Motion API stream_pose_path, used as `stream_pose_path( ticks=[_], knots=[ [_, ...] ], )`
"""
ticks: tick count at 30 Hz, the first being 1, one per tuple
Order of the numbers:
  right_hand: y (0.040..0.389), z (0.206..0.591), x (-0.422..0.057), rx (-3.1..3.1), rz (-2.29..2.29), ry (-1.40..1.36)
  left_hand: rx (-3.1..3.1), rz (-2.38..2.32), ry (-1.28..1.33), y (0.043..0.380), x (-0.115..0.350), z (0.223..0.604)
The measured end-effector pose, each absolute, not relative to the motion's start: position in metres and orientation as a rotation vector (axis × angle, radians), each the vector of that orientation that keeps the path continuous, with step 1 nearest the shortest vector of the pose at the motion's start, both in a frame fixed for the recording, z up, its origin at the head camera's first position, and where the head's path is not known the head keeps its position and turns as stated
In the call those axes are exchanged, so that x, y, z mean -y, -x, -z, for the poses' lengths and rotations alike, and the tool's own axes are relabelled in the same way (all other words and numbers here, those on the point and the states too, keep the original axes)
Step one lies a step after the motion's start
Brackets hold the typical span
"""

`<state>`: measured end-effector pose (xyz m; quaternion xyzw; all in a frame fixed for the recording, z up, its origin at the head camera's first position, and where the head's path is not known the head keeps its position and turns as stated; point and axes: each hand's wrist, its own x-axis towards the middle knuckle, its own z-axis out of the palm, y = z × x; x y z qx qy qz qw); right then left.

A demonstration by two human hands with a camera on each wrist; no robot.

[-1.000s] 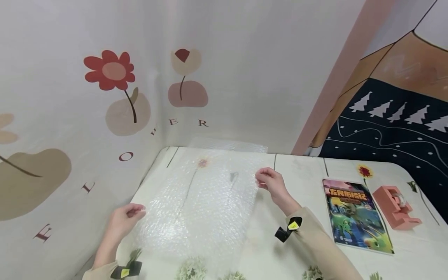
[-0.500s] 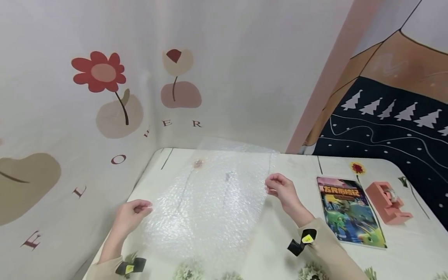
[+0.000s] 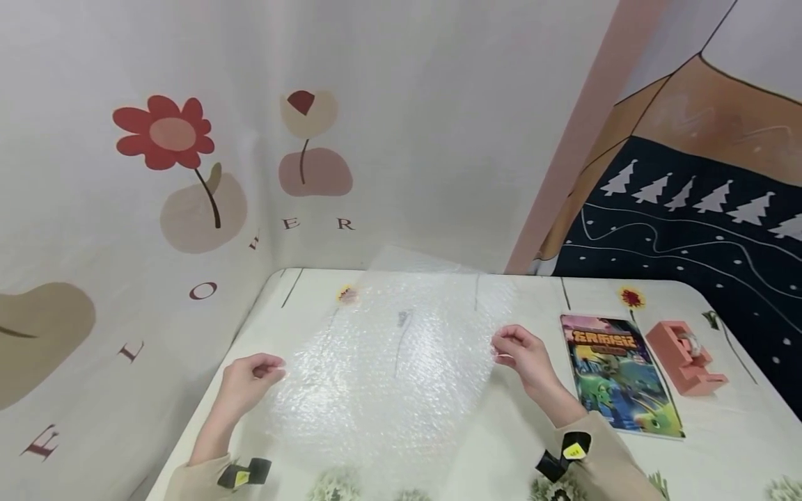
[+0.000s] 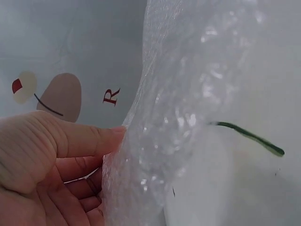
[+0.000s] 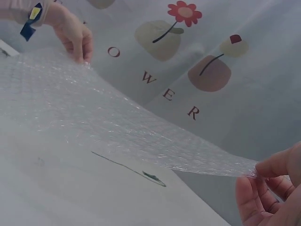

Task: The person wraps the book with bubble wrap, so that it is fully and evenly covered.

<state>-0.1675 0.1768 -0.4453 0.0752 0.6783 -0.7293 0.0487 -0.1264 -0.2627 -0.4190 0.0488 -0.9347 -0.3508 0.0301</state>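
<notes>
A clear sheet of bubble wrap (image 3: 388, 376) stretches between the two hands over the table. My left hand (image 3: 248, 383) pinches its left edge between thumb and fingers; the left wrist view shows the thumb pressed on the bubble wrap (image 4: 164, 117). On the opposite edge, my right hand (image 3: 525, 358) pinches the sheet with thumb and fingertips. In the right wrist view the bubble wrap (image 5: 117, 127) spans taut from hand to hand, raised above the tabletop. Printed flowers and stems of the tablecloth show through it.
To the right lies a colourful comic-style book (image 3: 620, 372) with a pink tape dispenser (image 3: 686, 358) beside it. The white flower-print tablecloth (image 3: 495, 445) covers the table. Behind it hangs a pale curtain (image 3: 432, 139) with printed flowers, and a dark tree-patterned cloth (image 3: 689, 229) hangs at right.
Both hands have shifted right in the head view, the right one also slightly down, carrying the bubble wrap along. The head view has turned, so the book and background appear further left.
</notes>
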Motion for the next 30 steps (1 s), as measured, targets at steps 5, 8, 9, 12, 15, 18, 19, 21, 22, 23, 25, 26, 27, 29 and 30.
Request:
stream_pose_path(
  ticks=[5, 8, 9, 12, 15, 18, 19, 21, 22, 23, 25, 26, 27, 29, 30],
  knots=[
    [0.160, 0.449, -0.186, -2.091, 2.215, -0.239, 2.887, 1.091, -0.123, 0.131, 0.256, 0.422],
    [0.155, 0.452, -0.192, -2.095, 2.225, -0.233, 2.884, 1.096, -0.096, 0.134, 0.252, 0.422],
    [0.154, 0.453, -0.194, -2.091, 2.233, -0.236, 2.884, 1.097, -0.089, 0.135, 0.250, 0.422],
    [0.149, 0.454, -0.199, -2.078, 2.250, -0.249, 2.884, 1.111, -0.062, 0.139, 0.245, 0.422],
    [0.144, 0.455, -0.205, -2.057, 2.267, -0.276, 2.881, 1.112, -0.033, 0.143, 0.240, 0.422],
    [0.139, 0.456, -0.211, -2.036, 2.283, -0.287, 2.873, 1.104, 0.001, 0.147, 0.234, 0.423],
    [0.137, 0.457, -0.213, -2.027, 2.291, -0.286, 2.871, 1.100, 0.012, 0.149, 0.232, 0.423],
    [0.134, 0.458, -0.216, -2.011, 2.300, -0.280, 2.870, 1.103, 0.027, 0.151, 0.229, 0.424],
    [0.132, 0.459, -0.218, -2.010, 2.300, -0.277, 2.868, 1.105, 0.033, 0.153, 0.227, 0.425],
    [0.131, 0.459, -0.219, -2.007, 2.301, -0.275, 2.869, 1.109, 0.039, 0.154, 0.226, 0.425],
    [0.129, 0.460, -0.221, -2.012, 2.297, -0.281, 2.869, 1.120, 0.049, 0.155, 0.224, 0.426],
    [0.128, 0.461, -0.221, -2.014, 2.294, -0.288, 2.870, 1.125, 0.055, 0.156, 0.223, 0.427],
    [0.127, 0.461, -0.222, -2.016, 2.291, -0.297, 2.871, 1.126, 0.060, 0.157, 0.222, 0.427],
    [0.126, 0.462, -0.223, -2.020, 2.291, -0.314, 2.877, 1.129, 0.064, 0.158, 0.221, 0.428],
    [0.125, 0.462, -0.223, -2.024, 2.293, -0.323, 2.882, 1.132, 0.066, 0.159, 0.220, 0.428]
  ],
)
